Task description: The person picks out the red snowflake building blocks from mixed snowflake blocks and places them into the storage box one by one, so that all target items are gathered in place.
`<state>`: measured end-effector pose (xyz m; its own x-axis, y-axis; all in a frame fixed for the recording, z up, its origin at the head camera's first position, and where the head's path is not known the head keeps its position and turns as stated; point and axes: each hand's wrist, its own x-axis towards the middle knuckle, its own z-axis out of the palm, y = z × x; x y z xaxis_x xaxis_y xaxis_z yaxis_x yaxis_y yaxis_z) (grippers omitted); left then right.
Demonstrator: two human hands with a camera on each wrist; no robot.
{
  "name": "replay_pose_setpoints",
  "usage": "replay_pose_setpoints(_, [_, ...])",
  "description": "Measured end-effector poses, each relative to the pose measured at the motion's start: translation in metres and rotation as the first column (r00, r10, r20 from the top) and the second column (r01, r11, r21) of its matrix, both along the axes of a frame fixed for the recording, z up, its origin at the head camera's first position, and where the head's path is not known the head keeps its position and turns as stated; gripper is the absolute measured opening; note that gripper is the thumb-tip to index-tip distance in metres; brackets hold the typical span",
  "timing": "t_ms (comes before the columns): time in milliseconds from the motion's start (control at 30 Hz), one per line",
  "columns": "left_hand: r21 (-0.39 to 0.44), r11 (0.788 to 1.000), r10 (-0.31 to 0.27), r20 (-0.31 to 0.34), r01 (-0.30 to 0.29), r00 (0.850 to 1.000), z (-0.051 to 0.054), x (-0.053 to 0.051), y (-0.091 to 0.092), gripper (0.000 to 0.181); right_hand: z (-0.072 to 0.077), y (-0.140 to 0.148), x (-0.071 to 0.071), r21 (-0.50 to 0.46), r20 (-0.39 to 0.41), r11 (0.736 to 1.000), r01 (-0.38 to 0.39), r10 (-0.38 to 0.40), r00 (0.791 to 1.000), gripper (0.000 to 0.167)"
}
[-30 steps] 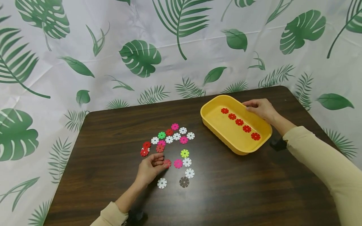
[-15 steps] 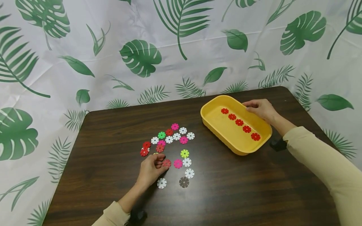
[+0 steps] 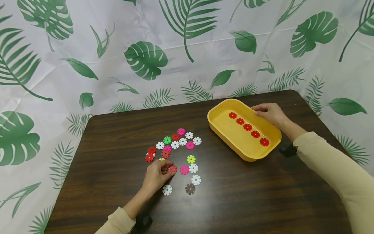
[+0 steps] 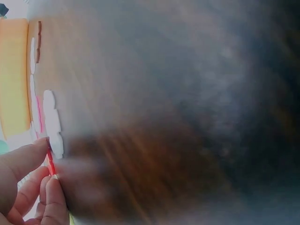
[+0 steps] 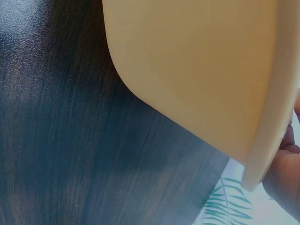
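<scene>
My left hand [image 3: 155,177] is low over the table and pinches a red notched plastic disc [image 3: 173,168] between thumb and fingertips. In the left wrist view that red disc [image 4: 51,164] stands edge-on between the thumb and fingers. Just right of it lies a pink disc [image 3: 184,169], and a white disc [image 3: 167,189] is nearer the front. At the right, my right hand [image 3: 271,114] grips the far rim of a yellow plastic tray [image 3: 226,140]. Inside the tray, several red discs [image 3: 247,127] form a diagonal row. The right wrist view shows the tray's side wall [image 5: 197,75] and only part of the hand.
Behind the left hand lie loose white, pink, red and green discs, among them a green disc [image 3: 167,140]. A yellow-green disc [image 3: 191,159] and a brown disc [image 3: 190,188] are to its right. The dark wood table [image 3: 117,136] ends at a leaf-print cloth [image 3: 204,65].
The left fingers have drawn in round the red disc, and a yellow-green disc edge now shows behind the hand. My right hand and the tray stay in place.
</scene>
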<state>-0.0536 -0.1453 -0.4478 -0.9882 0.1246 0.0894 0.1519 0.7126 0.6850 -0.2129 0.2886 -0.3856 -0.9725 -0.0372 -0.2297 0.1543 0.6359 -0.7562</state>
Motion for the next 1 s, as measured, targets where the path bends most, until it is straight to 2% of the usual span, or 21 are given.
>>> replay_pose_setpoints(233, [-0.026, 1.000, 0.003, -0.013, -0.004, 1.000, -0.0011, 0.0006, 0.0000, 0.023, 0.0011, -0.0001, 0.0006, 0.007, 0.000, 1.000, -0.002, 0.002, 1.000, 0.039])
replay_pose_setpoints(533, [-0.021, 1.000, 0.004, -0.017, -0.004, 1.000, -0.0019, 0.0019, 0.0013, 0.024, 0.0006, -0.0002, 0.0008, 0.008, -0.001, 1.000, -0.002, 0.002, 1.000, 0.039])
replay_pose_setpoints(1000, [0.075, 0.997, -0.007, -0.031, 0.009, 0.999, -0.0032, 0.0020, 0.0026, 0.026, 0.0015, -0.0003, 0.0007, 0.010, -0.008, 1.000, -0.004, 0.004, 1.000, 0.039])
